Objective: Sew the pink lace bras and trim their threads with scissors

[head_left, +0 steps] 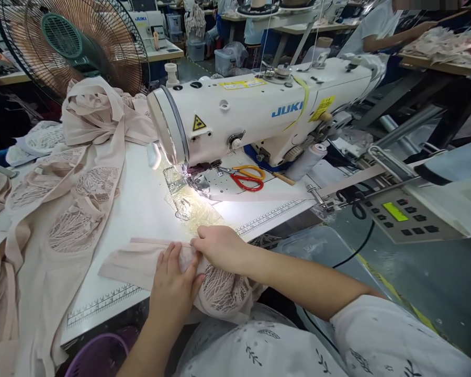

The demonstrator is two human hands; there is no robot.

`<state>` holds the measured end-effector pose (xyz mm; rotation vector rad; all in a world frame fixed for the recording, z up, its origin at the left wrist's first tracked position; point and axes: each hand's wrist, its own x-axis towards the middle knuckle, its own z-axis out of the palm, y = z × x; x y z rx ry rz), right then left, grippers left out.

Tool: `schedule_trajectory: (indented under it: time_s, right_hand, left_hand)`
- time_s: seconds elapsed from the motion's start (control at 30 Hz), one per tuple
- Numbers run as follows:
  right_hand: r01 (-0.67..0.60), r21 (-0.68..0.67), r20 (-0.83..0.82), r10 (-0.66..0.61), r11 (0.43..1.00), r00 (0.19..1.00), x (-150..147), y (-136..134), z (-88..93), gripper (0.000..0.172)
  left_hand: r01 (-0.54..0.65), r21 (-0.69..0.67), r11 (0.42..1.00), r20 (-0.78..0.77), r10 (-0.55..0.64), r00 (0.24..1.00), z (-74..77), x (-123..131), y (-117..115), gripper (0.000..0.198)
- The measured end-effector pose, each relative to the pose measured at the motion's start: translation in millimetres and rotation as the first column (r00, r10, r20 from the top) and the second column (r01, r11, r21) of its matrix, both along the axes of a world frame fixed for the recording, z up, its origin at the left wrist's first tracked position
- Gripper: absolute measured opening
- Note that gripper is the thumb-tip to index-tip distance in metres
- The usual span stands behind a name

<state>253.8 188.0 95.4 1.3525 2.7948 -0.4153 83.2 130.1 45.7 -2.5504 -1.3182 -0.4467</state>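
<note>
A beige bra (225, 293) with strappy lace-like cups hangs partly over the table's front edge, its wide band stretched to the left across the white top. My left hand (175, 285) grips the band from above, its fingers over the upper edge and the thumb lower down. Close beside it, my right hand (220, 248) pinches the top edge of the same piece, fingers curled in. Both hands are in front of the lit needle area of the white sewing machine (235, 110). The fabric under my fingers is partly hidden.
Scissors (248, 177) with red and yellow handles and a thread cone (308, 161) lie under the machine arm. More beige bras (86, 204) pile up on the left. A large fan (73, 44) stands behind, a control panel (406, 212) right, a purple basket (98, 358) below.
</note>
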Motion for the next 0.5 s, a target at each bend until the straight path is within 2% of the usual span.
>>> schedule_trajectory:
  time_s: [0.4,0.5]
  right_hand:
    - [0.081,-0.056,0.116,-0.074,0.995,0.99,24.4,-17.7,14.1,0.016]
    - [0.109,-0.041,0.091,-0.105,0.993,0.99,27.7,-19.0,15.4,0.014]
  left_hand:
    - [-0.028,-0.056,0.998,-0.014,0.027,1.0,-3.6,-1.4,0.5,0.039]
    - [-0.024,-0.063,0.998,-0.013,0.024,1.0,-5.0,-2.6,0.7,0.039]
